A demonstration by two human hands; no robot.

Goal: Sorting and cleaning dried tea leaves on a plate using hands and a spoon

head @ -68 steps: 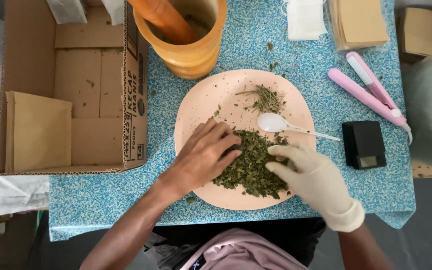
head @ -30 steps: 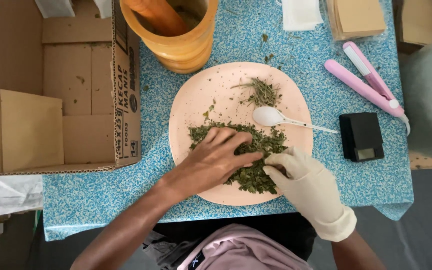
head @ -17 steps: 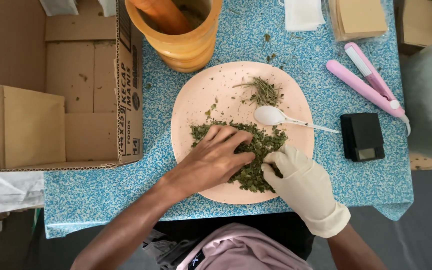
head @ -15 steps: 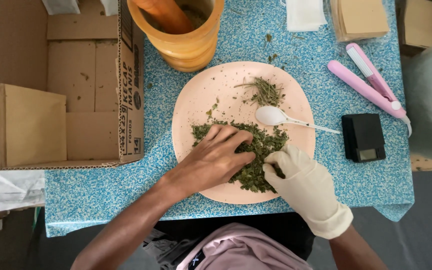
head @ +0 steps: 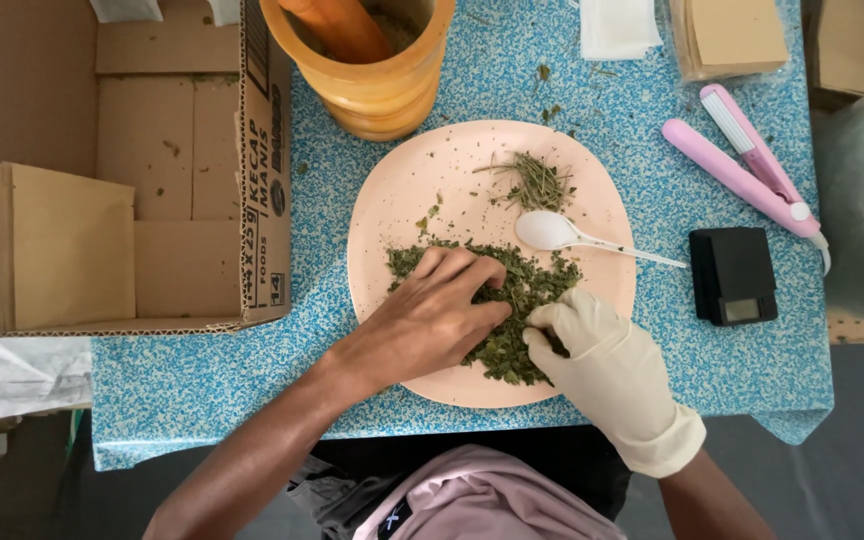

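One plate (head: 402,200), one spoon (head: 552,232), bowl pointing left, long axis left-right. One herb pile (head: 522,290) on plate's near half: left hand (head: 432,325) curled loosely on it, gloved right hand (head: 602,360) pinching herbs.

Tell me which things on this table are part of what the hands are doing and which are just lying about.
In use: left hand, gloved right hand, dried green leaves, pink plate.

Lying about: white spoon, stem pile, wooden mortar, cardboard box, black scale, pink sealer.
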